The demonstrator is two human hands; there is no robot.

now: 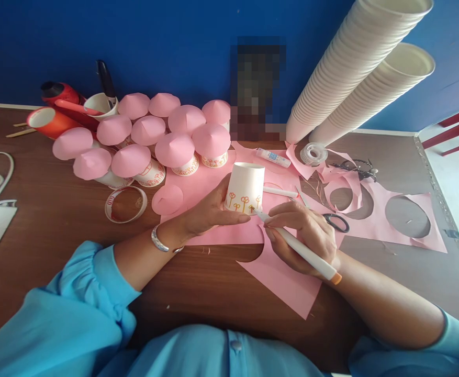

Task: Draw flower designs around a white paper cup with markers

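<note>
Near, in the hands: white paper cup (pixel 247 180), upturned, narrow end up. A row of red-orange flowers on yellow stems runs along its lower band; wall above plain white, no cone on it. Far side hidden, cannot tell whether the row goes right round. Judged part decorated.

Right hand (pixel 302 233): thumb and fingers pinched round an orange-ended marker (pixel 311 258), tip at the flower row. Left hand (pixel 209 207): grasping the cup, thumb along the lower edge, other fingers mostly behind it.

Just beyond: pink sheet (pixel 217 233) beneath the hands; scissors (pixel 337 222) right, pale ring (pixel 125 204) left.

Farther: clustered pink cones (pixel 175 149) topping cups, several with drawn bands, apparently finished; glue stick (pixel 273 157), clear tape roll (pixel 313 154).

Farthest: tall stacks of plain cups (pixel 355 68) by the blue wall (pixel 166 42)
</note>
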